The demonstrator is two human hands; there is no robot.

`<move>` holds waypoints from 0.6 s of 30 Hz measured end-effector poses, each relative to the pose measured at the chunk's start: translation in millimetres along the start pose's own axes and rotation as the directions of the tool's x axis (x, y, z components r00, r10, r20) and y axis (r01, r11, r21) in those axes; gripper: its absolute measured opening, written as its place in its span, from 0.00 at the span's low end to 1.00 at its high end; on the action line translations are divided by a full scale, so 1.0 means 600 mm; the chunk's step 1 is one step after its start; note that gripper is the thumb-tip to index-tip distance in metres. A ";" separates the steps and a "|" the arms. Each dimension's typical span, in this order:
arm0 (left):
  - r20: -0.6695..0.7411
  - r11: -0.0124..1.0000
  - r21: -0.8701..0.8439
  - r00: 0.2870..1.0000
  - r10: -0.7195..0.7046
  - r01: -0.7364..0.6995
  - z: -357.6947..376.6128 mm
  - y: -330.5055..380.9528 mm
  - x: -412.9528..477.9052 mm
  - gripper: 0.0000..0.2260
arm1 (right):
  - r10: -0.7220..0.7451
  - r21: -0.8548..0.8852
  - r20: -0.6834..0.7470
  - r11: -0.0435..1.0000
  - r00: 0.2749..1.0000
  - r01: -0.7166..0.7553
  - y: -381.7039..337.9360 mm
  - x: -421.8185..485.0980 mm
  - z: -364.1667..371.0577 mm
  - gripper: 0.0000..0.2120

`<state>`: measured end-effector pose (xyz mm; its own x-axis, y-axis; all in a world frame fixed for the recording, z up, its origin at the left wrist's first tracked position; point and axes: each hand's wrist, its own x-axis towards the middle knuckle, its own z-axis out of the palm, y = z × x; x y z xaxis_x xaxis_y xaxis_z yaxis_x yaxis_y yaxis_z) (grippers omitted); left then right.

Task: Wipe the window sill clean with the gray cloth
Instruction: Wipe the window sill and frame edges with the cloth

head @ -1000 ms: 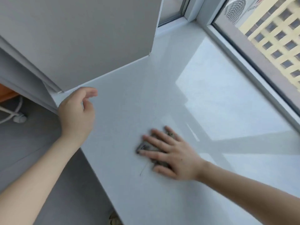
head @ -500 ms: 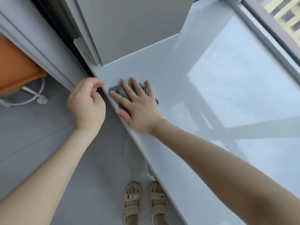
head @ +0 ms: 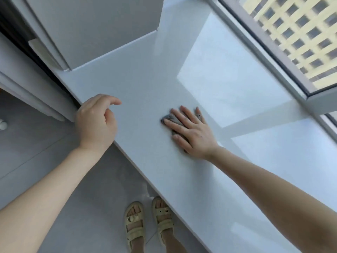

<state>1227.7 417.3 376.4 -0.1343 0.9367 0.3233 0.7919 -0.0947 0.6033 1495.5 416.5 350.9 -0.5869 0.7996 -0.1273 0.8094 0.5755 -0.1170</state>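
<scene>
Right now my right hand point(head: 191, 132) lies flat, fingers straight and spread, pressing the gray cloth point(head: 169, 118) onto the window sill point(head: 149, 92); the cloth is almost wholly hidden under my palm, near the sill's front edge. My left hand point(head: 95, 123) holds nothing, fingers loosely curled, over that same edge further left. Sunlight crosses the sill beneath the window point(head: 269, 57), and my sandals point(head: 134, 229) stand on the floor point(head: 36, 143) below
</scene>
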 end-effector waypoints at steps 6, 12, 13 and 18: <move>0.064 0.998 -0.048 0.997 0.053 -0.050 0.043 0.058 0.001 0.15 | 0.146 0.106 0.027 0.983 0.989 -0.148 -0.112 -0.161 0.028 0.22; 0.170 0.989 -0.051 0.974 0.149 -0.142 0.063 0.123 -0.006 0.15 | 0.076 0.256 0.175 0.959 0.982 -0.120 -0.114 -0.283 0.006 0.22; 0.192 0.987 -0.054 0.969 0.156 -0.148 0.070 0.131 -0.008 0.15 | 0.183 0.451 0.139 0.863 0.973 -0.227 -0.114 -0.277 -0.019 0.22; 0.273 0.992 -0.068 0.955 0.120 -0.105 0.092 0.172 -0.008 0.15 | 0.441 0.865 0.481 -0.381 0.758 -0.327 -0.070 -0.249 -0.147 0.19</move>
<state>1343.1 421.7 396.9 0.1289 0.9748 0.1821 0.7591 -0.2151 0.6144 1550.8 288.1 461.8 -0.0982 0.7772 -0.6215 -0.1345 -0.6292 -0.7655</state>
